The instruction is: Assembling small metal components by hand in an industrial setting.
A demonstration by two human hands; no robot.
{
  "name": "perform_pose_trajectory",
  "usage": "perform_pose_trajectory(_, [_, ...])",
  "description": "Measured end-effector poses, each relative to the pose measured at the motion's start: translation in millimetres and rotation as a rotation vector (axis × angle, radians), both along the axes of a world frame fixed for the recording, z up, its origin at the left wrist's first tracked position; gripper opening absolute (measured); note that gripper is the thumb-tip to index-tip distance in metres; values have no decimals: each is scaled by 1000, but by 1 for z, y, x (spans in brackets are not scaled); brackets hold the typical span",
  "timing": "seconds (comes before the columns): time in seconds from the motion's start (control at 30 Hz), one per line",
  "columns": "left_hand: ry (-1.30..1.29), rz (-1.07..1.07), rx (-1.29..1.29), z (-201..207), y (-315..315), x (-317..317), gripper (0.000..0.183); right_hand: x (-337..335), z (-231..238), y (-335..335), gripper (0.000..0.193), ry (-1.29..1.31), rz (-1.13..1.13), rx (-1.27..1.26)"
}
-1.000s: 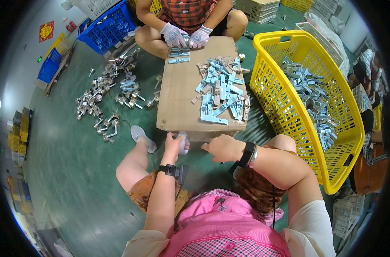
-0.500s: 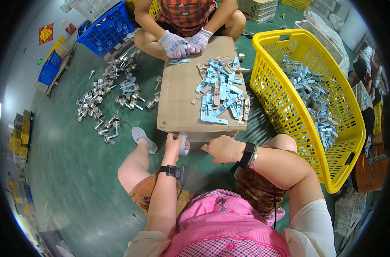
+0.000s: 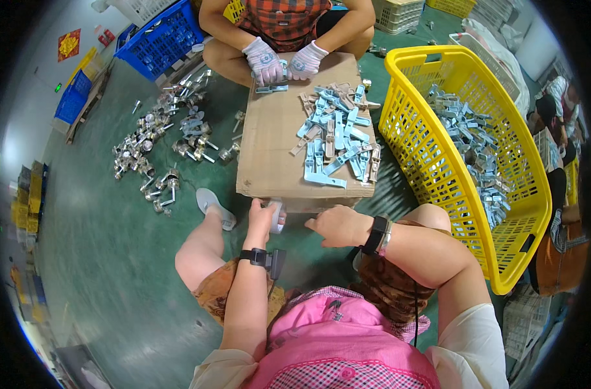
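My left hand (image 3: 262,216) is closed around a pale ring that looks like a roll of tape (image 3: 277,217), just below the near left edge of a cardboard box (image 3: 269,142). My right hand (image 3: 339,226) is curled in front of the box's near side, its fingertips pointing left toward the roll. Whatever those fingers may hold is hidden. On top of the box, light blue and tan plastic clip-like parts (image 3: 337,136) lie heaped to the right. Across from me, a co-worker's gloved hands (image 3: 286,63) rest at the far edge beside a blue part (image 3: 271,89).
A large yellow basket (image 3: 432,146) holding many blue and tan parts stands close on the right. Metal pieces with stems (image 3: 149,139) lie scattered on the green floor at left. Blue crates (image 3: 162,39) stand at the back left. White crates (image 3: 395,16) are behind the co-worker.
My hands stay almost in place, the left one shifting very slightly. The co-worker's gloved hands have moved a little apart.
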State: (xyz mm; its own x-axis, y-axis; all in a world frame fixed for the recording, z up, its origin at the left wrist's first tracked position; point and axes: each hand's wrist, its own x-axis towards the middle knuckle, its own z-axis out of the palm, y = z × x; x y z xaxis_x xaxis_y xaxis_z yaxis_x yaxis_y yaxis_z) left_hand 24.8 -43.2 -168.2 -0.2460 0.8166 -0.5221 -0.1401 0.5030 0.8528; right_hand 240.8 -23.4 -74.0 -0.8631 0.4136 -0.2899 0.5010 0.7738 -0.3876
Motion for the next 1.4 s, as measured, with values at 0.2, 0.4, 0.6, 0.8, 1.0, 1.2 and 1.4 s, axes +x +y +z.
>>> perform_pose_trajectory(0.2, [-12, 1, -5, -2, -3, 1, 25, 0, -3, -2, 32, -6, 6, -17])
perform_pose_trajectory(0.4, [-14, -7, 2, -1, -1, 1, 25, 0, -5, -1, 32, -5, -1, -10])
perform_pose_trajectory(0.6, [2, -4, -1, -2, 4, -1, 26, -1, 0, 3, 30, 5, -8, -14])
perform_pose_trajectory(0.8, [-34, 39, 69, -2, 5, -1, 29, -2, 2, 2, 29, 6, -27, -1])
perform_pose_trajectory(1.0, [-14, 36, 27, -1, -5, 2, 29, -3, -2, -3, 49, -93, 28, -36])
perform_pose_trajectory(1.2, [-22, 35, -9, 1, -4, 3, 29, 0, -7, -2, 48, -69, 31, -53])
perform_pose_trajectory(1.4, [-25, 12, -6, 1, 0, 0, 29, -1, -6, 1, 47, -76, 6, -48])
